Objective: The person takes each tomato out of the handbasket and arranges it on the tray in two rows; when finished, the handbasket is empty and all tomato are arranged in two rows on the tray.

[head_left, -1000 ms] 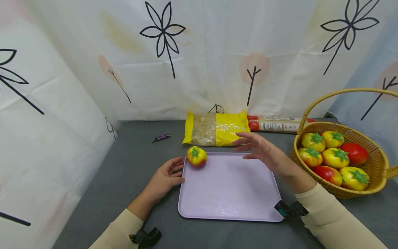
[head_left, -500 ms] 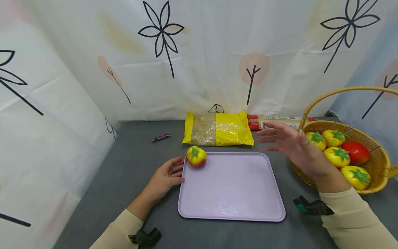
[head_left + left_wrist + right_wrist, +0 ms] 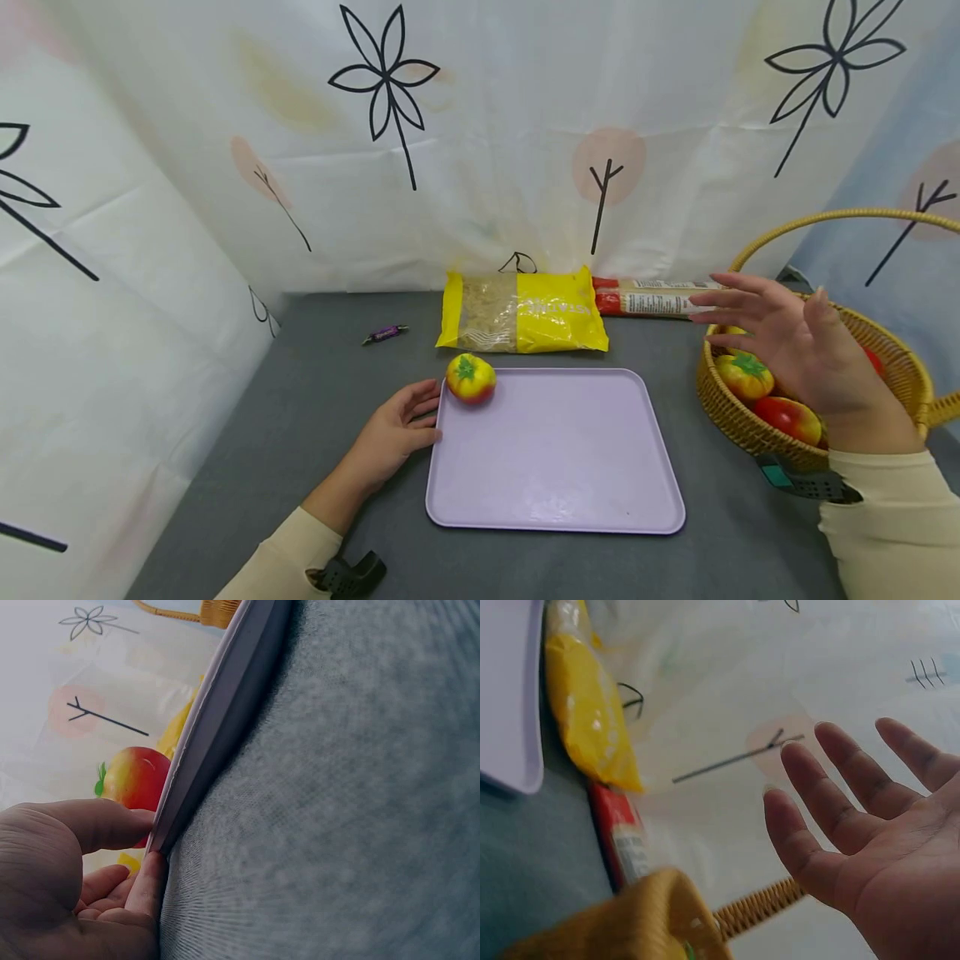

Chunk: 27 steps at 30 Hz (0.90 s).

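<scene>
My left hand (image 3: 393, 429) lies beside the left edge of a lilac tray (image 3: 562, 467), thumb and fingertips right at the rim. The left wrist view shows the thumb (image 3: 112, 823) against that rim. A round yellow-and-red fruit with a green leafy top (image 3: 471, 379) sits in the tray's far left corner. Over the wicker basket (image 3: 720, 421) hovers my right hand (image 3: 802, 354), fingers spread and nothing in them. It hides much of the basket's contents; a yellow fruit (image 3: 744, 377) and a red one (image 3: 787, 418) show below it.
Behind the tray lies a yellow bag of pale dry food (image 3: 555, 312). A long red-ended packet (image 3: 648, 297) stretches right of it, toward the basket. A small purple wrapped candy (image 3: 385, 334) is at the back left. The basket's tall handle (image 3: 840, 215) arches up at the right.
My right hand has moved right, from above the tray's far right side to over the basket, staying spread. My left hand, the tray and its fruit have kept their places.
</scene>
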Each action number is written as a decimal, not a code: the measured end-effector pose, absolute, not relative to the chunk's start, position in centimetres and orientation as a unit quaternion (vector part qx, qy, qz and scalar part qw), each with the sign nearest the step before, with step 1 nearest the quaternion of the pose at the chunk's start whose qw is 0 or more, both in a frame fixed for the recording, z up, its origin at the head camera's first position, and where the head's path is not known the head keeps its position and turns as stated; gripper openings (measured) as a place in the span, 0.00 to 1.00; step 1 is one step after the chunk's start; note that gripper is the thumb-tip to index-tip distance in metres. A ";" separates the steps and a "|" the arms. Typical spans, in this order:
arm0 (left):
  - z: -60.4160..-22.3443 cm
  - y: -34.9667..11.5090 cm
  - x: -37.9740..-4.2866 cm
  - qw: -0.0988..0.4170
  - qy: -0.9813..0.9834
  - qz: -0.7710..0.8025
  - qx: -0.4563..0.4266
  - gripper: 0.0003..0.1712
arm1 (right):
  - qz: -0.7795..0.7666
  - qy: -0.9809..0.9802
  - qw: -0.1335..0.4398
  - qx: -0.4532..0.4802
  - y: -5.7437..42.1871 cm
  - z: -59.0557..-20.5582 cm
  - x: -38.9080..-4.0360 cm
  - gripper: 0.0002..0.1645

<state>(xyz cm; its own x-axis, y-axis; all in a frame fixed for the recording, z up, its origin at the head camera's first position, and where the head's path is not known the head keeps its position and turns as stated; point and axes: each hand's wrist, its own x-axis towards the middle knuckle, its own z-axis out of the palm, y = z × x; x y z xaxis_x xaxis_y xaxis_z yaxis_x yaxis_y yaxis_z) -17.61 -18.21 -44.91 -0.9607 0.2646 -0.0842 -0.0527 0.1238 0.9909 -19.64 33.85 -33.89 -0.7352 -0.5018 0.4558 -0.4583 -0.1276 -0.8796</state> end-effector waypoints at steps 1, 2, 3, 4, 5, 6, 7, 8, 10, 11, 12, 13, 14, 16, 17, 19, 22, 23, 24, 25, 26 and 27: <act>-44.9 -18.2 -17.6 0.121 0.740 0.658 0.071 0.45 | -0.660 0.668 0.007 -0.343 34.3 -33.9 -19.5 0.42; -44.9 -18.2 -17.6 0.121 0.740 0.658 0.070 0.45 | -0.664 0.671 0.000 -0.330 34.8 -34.0 -19.5 0.42; -44.9 -18.2 -17.6 0.121 0.741 0.657 0.069 0.45 | -0.667 0.671 -0.005 -0.324 35.4 -34.1 -19.6 0.42; -44.9 -18.2 -17.6 0.121 0.741 0.657 0.069 0.45 | -0.671 0.670 -0.010 -0.318 35.9 -34.3 -19.7 0.42; -44.8 -18.2 -17.6 0.121 0.741 0.657 0.069 0.45 | -0.675 0.670 -0.015 -0.310 36.4 -34.4 -19.7 0.42; -44.8 -18.2 -17.6 0.122 0.741 0.657 0.069 0.45 | -0.678 0.671 -0.019 -0.301 36.8 -34.6 -19.7 0.42; -44.8 -18.2 -17.6 0.122 0.740 0.657 0.069 0.45 | -0.680 0.674 -0.025 -0.289 37.2 -34.8 -19.8 0.42; -44.8 -18.3 -17.6 0.123 0.741 0.657 0.069 0.45 | -0.680 0.671 -0.025 -0.295 37.7 -35.0 -19.9 0.42; -44.8 -18.3 -17.6 0.124 0.740 0.657 0.070 0.45 | -0.683 0.673 -0.030 -0.283 38.3 -35.2 -19.9 0.43; -44.8 -18.3 -17.6 0.125 0.740 0.657 0.070 0.45 | -0.682 0.675 -0.032 -0.278 38.5 -35.3 -19.9 0.43; -44.8 -18.3 -17.6 0.125 0.740 0.657 0.070 0.45 | -0.683 0.679 -0.034 -0.266 38.6 -35.3 -19.8 0.43; -44.8 -18.3 -17.6 0.125 0.740 0.657 0.070 0.45 | -0.683 0.683 -0.036 -0.257 38.8 -35.3 -19.7 0.42; -44.8 -18.3 -17.6 0.125 0.741 0.656 0.071 0.45 | -0.684 0.685 -0.037 -0.247 38.9 -35.3 -19.6 0.42; -44.8 -18.3 -17.6 0.125 0.741 0.656 0.071 0.45 | -0.689 0.688 -0.039 -0.223 39.0 -35.4 -19.4 0.41; -44.8 -18.3 -17.6 0.125 0.741 0.656 0.070 0.45 | -0.694 0.685 -0.036 -0.220 39.2 -35.4 -19.4 0.39; -44.8 -18.3 -17.6 0.125 0.742 0.656 0.069 0.45 | -0.695 0.686 -0.031 -0.215 39.7 -35.7 -19.4 0.36; -44.8 -18.4 -17.6 0.125 0.742 0.655 0.069 0.45 | -0.678 0.706 -0.016 -0.203 40.5 -36.1 -19.6 0.31; -44.8 -18.3 -17.5 0.124 0.743 0.654 0.069 0.45 | -0.660 0.726 -0.010 -0.194 40.7 -36.2 -19.7 0.30; -44.8 -18.3 -17.5 0.124 0.743 0.654 0.069 0.45 | -0.633 0.753 -0.006 -0.180 40.9 -36.3 -19.8 0.30; -44.8 -18.3 -17.5 0.123 0.744 0.653 0.069 0.45 | -0.607 0.777 0.000 -0.169 41.1 -36.3 -19.9 0.29; -44.8 -18.3 -17.5 0.123 0.745 0.652 0.069 0.45 | -0.582 0.798 0.009 -0.158 41.2 -36.3 -19.9 0.29; -44.8 -18.3 -17.5 0.122 0.745 0.652 0.067 0.45 | -0.556 0.818 0.017 -0.148 41.4 -36.2 -19.9 0.28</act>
<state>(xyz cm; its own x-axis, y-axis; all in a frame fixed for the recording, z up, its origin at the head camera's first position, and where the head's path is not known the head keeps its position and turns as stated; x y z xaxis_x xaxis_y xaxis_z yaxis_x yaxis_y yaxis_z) -17.51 -18.28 -44.80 -0.9612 0.2591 -0.0943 -0.0592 0.1401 0.9884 -19.88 41.36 -36.23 -0.9554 -0.2616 0.1366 -0.2234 0.3386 -0.9140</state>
